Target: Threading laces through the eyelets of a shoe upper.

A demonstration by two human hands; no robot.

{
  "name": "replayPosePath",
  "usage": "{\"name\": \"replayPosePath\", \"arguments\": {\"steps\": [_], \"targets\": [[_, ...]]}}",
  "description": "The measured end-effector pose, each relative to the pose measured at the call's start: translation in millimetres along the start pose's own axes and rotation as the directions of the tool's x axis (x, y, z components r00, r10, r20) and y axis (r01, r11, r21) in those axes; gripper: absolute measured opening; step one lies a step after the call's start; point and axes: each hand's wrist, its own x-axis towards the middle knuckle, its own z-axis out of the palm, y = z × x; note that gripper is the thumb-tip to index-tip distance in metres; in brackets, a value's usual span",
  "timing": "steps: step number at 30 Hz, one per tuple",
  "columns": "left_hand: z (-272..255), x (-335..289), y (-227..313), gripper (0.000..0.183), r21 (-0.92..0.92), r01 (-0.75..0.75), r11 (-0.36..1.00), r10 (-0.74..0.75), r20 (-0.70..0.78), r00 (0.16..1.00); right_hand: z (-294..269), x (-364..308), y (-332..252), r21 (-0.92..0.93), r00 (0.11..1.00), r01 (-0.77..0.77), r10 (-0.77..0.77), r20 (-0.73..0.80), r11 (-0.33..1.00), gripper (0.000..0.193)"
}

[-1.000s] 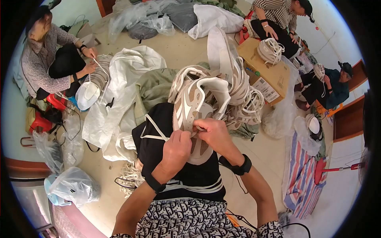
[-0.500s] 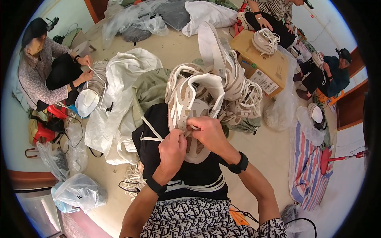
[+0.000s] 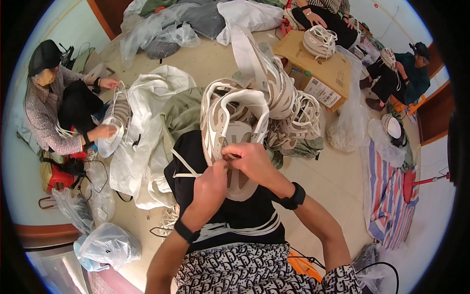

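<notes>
A beige and white sneaker [image 3: 243, 190] rests on my lap with its toe toward me. My left hand [image 3: 210, 185] is closed in a pinch on a pale shoelace [image 3: 183, 163] at the shoe's left eyelet row; a stiff loop of it sticks out to the left. My right hand [image 3: 250, 164] reaches over the tongue, its fingers pinched at the same eyelets and touching the left fingertips. The bit of lace between the fingers is mostly hidden. Spare white laces [image 3: 240, 229] lie across my black-covered lap.
Beyond the sneaker are piled similar shoes [image 3: 279, 98]. A cardboard box [image 3: 318, 73] carries another shoe [image 3: 319, 41]. White sacking [image 3: 142, 122] lies left, where a co-worker [image 3: 51, 103] laces a shoe. Two more people sit at upper right. A striped sheet [image 3: 391, 201] covers floor at right.
My hands stay at the same eyelets, and the lace strand seen between them is now mostly covered. The co-worker at left has lowered one hand to the shoe's toe. The whole view has shifted slightly.
</notes>
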Motion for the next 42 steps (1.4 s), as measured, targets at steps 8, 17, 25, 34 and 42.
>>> {"name": "replayPosePath", "arguments": {"steps": [8,17,25,34,42], "targets": [[-36.3,33.5,-20.5,0.038,0.227,-0.363,0.904,0.257,0.39,0.884,-4.8,2.6,1.6,0.26,0.949,-0.312,0.289,0.123,0.914,0.031],[-38.5,50.9,-24.1,0.024,0.341,-0.523,0.781,0.24,0.609,0.756,1.3,9.9,12.2,0.254,0.978,-0.208,0.198,0.063,0.945,0.026],[-36.6,48.3,-36.4,0.017,0.245,-0.541,0.805,0.371,0.503,0.78,0.6,24.4,16.4,0.097,0.969,-0.144,0.121,0.215,0.985,0.024],[-33.5,40.3,-35.1,0.024,0.169,-0.45,0.877,0.343,0.437,0.832,-4.9,32.9,15.1,-0.042,0.923,-0.113,0.121,0.365,0.993,0.025],[-37.1,43.8,-19.5,0.016,0.18,-0.136,0.974,0.023,0.522,0.853,-17.8,8.0,9.6,0.011,0.998,0.011,-0.011,-0.054,1.0,0.021]]}}
